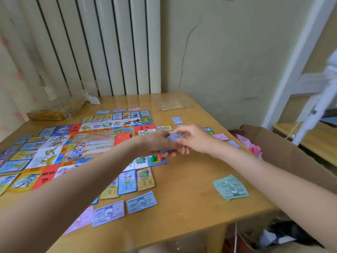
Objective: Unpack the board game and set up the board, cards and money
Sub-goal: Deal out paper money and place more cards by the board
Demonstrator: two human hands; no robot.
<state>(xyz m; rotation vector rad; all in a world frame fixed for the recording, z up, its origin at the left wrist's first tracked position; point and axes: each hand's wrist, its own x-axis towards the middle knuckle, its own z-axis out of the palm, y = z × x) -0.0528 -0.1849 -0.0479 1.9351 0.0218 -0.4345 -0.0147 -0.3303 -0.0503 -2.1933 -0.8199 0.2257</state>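
near the front edge of the counter (182,221) lie three notes in a row: a pink note (82,220), a purple note (108,213) and a blue note (141,202). toward the right edge sits a small pile of green notes (230,187). just beyond the row, cards (135,181) line the near side of the board (76,143), which is spread flat over the left half of the counter. a green pawn (153,158) and a red pawn (160,158) stand on its near right corner. above that corner the left hand (156,143) grips a stack of bluish notes (170,143), fingers curled under it, while the right hand (193,138) pinches the top of the same stack. more notes lie by the right edge, beyond the hands. a yellow box (49,114) rests at the far left corner.
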